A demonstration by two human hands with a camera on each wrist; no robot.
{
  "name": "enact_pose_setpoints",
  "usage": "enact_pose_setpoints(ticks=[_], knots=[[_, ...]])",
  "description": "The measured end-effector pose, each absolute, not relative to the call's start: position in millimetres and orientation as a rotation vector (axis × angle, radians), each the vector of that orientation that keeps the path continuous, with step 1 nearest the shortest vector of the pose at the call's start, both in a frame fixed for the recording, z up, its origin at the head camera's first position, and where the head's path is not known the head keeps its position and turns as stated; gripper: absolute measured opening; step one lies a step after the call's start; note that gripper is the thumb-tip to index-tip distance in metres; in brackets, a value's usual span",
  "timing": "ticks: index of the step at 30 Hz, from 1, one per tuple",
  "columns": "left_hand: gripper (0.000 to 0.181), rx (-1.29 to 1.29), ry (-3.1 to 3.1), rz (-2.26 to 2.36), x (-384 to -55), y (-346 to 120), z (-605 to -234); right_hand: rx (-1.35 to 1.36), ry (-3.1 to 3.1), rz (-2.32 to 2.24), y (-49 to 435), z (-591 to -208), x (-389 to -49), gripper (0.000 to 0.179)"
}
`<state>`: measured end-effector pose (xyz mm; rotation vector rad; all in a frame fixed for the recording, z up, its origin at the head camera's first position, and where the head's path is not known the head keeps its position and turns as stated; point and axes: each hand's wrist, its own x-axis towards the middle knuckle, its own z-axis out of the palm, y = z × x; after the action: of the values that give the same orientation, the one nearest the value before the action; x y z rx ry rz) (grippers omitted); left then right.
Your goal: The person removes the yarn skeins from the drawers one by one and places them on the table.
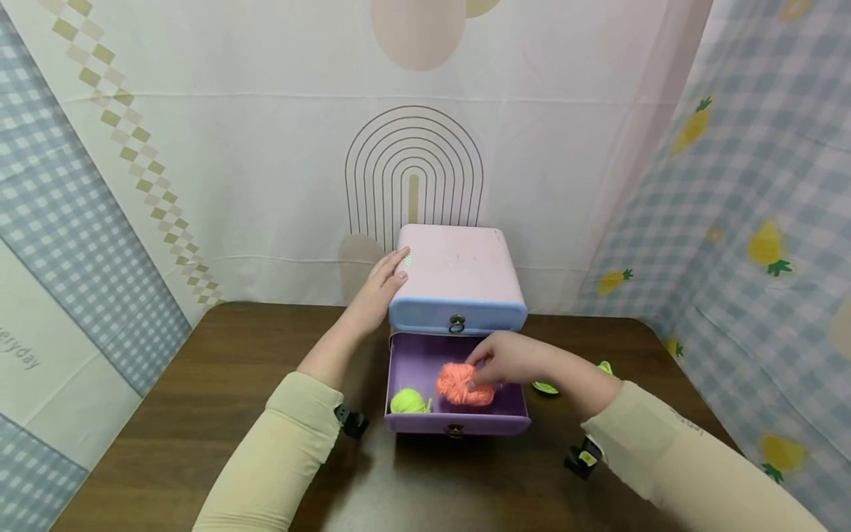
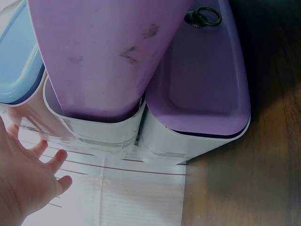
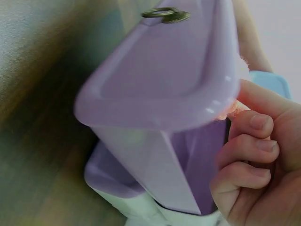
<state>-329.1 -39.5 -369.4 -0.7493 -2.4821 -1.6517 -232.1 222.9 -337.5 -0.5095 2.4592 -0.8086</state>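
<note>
Head view: the purple drawer (image 1: 457, 423) stands pulled out over the table (image 1: 199, 414). Inside it, a green yarn ball (image 1: 408, 401) lies at the left, and the right hand (image 1: 508, 360) grasps the orange yarn (image 1: 463, 384) with curled fingers (fingertips partly hidden). Farther back, the left hand (image 1: 380, 284) rests flat, fingers straight, against the cabinet (image 1: 457, 277) at its upper left edge.

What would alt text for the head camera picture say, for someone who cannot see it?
A person's right hand grips an orange ball of yarn inside the open purple drawer of a small pink drawer box, beside a green ball of yarn. The left hand rests on the box's left side, on a dark wooden table.
</note>
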Motion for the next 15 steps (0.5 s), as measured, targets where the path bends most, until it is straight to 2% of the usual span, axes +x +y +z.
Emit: enact_pose_setpoints(ticks=[15], knots=[[0.054,-0.751,-2.493,-1.641,-329.7,-39.8,-368.5,-0.426,2.473,-0.882,256.2,-303.5,-228.5,0.025]])
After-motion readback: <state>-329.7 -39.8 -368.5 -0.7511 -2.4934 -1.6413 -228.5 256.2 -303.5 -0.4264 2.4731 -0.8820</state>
